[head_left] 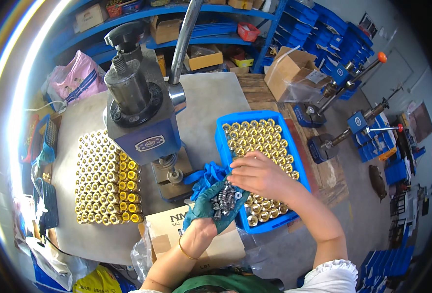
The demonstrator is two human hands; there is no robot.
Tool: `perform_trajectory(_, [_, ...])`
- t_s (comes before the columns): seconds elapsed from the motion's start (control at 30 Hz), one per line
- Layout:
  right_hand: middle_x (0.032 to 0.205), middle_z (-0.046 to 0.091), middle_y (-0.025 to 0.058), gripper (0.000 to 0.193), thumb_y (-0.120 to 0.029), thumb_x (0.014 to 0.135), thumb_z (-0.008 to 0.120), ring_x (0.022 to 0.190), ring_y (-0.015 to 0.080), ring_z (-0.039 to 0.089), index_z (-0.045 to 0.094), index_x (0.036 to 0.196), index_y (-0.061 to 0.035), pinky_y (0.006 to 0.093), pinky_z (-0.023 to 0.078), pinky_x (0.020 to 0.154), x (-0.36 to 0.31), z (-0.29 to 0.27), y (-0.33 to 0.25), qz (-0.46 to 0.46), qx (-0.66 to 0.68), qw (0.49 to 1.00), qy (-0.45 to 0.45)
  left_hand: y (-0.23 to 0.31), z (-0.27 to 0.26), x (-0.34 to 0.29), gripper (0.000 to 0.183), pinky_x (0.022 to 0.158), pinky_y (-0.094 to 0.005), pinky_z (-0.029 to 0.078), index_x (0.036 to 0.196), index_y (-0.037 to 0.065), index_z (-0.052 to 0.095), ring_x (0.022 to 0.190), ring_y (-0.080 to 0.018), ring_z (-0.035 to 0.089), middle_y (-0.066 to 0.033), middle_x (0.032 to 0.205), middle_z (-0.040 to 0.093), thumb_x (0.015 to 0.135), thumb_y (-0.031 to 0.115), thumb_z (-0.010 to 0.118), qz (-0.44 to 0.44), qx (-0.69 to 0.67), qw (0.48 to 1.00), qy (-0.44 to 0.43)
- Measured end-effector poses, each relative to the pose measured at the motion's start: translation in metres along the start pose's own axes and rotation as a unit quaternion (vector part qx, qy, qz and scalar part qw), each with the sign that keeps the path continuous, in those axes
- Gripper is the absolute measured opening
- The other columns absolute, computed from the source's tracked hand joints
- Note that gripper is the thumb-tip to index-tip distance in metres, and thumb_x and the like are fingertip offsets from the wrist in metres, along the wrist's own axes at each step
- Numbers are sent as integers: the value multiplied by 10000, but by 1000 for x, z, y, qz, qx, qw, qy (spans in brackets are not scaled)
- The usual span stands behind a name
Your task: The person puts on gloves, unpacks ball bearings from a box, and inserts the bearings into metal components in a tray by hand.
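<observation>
My left hand (202,209), in a green glove, is cupped palm up around a heap of small silvery metal parts (224,199). A small white ring-shaped piece (238,195) lies at the heap's right side. My bare right hand (259,172) reaches over the gloved fingertips with its fingers bent and close together. Whatever those fingers pinch is hidden. Beneath the right hand and forearm stands a blue tray (274,224) with rows of round brass-coloured fittings (255,134). A crumpled blue cloth or glove (210,177) lies just beyond my left hand.
A hand-lever press (145,141) stands ahead of my left hand. Left of it are stacked rows of brass-coloured fittings (98,180). An open cardboard box (221,249) sits below my left hand. At the right are another carton (294,73) and two smaller presses (323,146).
</observation>
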State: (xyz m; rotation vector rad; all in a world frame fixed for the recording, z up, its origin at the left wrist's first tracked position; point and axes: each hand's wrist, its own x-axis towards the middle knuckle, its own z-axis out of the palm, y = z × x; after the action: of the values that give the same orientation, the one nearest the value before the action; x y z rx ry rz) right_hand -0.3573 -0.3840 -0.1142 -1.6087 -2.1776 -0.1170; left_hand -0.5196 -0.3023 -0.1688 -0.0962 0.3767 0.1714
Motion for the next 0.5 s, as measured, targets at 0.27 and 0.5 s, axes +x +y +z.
perform_trajectory(0.27, [933, 646, 91, 155, -117, 742, 693, 932, 260, 621, 643, 862, -32, 384, 491, 789, -2, 21, 29, 60, 99, 991, 72, -2, 2, 4, 271, 974, -416, 470, 1156, -4, 559, 1057, -273, 598, -143, 1137, 611, 918, 107, 493, -19, -7, 1000, 5])
perform_trajectory(0.5, [978, 654, 96, 177, -134, 791, 636, 1033, 245, 575, 658, 935, -33, 399, 426, 899, -19, 52, 117, 191, -185, 963, 33, 6, -13, 12, 374, 1079, -439, 361, 1260, -26, 491, 1229, -308, 470, -172, 1309, 501, 893, 40, 513, 49, -73, 994, 71])
